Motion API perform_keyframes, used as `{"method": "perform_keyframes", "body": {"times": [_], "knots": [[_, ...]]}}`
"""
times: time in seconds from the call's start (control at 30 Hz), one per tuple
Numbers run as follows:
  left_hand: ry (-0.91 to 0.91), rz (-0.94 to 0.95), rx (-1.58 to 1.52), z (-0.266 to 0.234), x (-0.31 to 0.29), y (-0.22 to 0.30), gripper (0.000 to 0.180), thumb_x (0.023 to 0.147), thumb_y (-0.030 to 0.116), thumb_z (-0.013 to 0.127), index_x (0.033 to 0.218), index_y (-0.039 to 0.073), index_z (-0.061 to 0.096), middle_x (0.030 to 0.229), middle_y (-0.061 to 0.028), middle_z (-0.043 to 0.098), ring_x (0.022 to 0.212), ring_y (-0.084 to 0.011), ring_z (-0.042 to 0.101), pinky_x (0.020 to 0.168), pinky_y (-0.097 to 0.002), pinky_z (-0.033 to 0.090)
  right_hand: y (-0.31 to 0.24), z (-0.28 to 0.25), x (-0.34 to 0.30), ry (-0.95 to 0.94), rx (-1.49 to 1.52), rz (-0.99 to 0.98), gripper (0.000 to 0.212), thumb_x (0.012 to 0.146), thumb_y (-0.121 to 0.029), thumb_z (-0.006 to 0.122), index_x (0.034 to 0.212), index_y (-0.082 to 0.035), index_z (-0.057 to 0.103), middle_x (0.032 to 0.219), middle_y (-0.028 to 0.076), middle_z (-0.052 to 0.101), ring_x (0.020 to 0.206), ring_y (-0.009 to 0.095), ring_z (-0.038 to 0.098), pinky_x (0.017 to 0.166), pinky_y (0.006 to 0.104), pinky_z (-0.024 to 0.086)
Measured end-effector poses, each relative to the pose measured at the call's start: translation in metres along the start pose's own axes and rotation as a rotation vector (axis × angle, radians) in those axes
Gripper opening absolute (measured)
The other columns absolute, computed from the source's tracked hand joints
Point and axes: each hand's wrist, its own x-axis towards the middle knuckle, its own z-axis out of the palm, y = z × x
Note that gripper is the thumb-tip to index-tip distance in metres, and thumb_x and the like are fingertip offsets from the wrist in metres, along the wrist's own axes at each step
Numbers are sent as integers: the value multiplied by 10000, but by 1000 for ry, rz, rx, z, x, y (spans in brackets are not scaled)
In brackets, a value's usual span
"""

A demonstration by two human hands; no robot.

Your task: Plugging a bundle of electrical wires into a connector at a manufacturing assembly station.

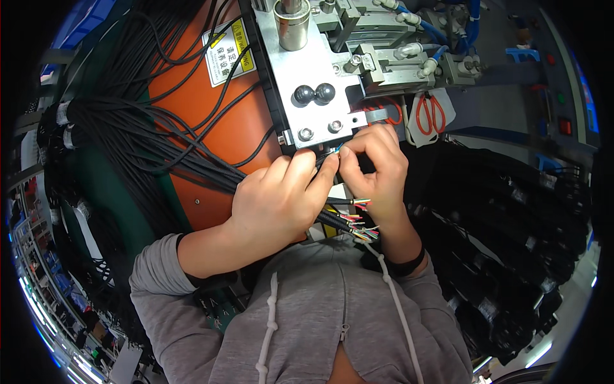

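Note:
My left hand is closed in a pinch on the end of a black cable, just below the front edge of a silver metal fixture. Thin wires, one of them blue, come out of that end. Facing it, my right hand pinches these wires between thumb and forefinger; the fingertips hide most of them. Below the hands, near my body, lie several other black cable ends with fanned coloured wires. From the left hand a thick bundle of black cables runs off to the left.
An orange panel with a warning label lies under the cables. Two black ball knobs and a metal cylinder top the fixture. Red-handled scissors are behind at right. Black cable bundles fill the right side.

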Motion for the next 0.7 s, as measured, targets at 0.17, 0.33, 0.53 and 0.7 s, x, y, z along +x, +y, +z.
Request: {"method": "perform_keyframes", "body": {"times": [0.17,0.33,0.53,0.7], "knots": [[111,15,-98,8,2,-8,284,702,123,619,974,64,680,758,10,503,612,-106,512,461,-238,383,11,5,-9,-65,382,427,74,747,16,627,766,5,556,741,90,562,688,208,533,667,274,421],[112,-7,-137,3,8,-11,232,709,109,619,932,72,673,797,-1,553,642,-123,555,496,-255,420,3,4,4,63,30,-12,73,787,6,618,784,10,545,765,64,563,714,164,535,685,268,429],[19,-79,-124,-17,3,-3,216,726,104,639,938,89,680,755,-18,569,613,-156,585,524,-288,454,7,6,-11,13,309,292,90,817,-15,647,785,-4,564,764,48,573,751,112,531,716,254,440],[-25,-77,-16,-21,-8,-2,196,722,112,623,910,66,656,717,-27,499,561,-137,574,496,-257,443,5,-3,-6,34,313,336,78,782,-9,691,795,-3,614,772,50,616,772,130,565,724,262,450]]}}
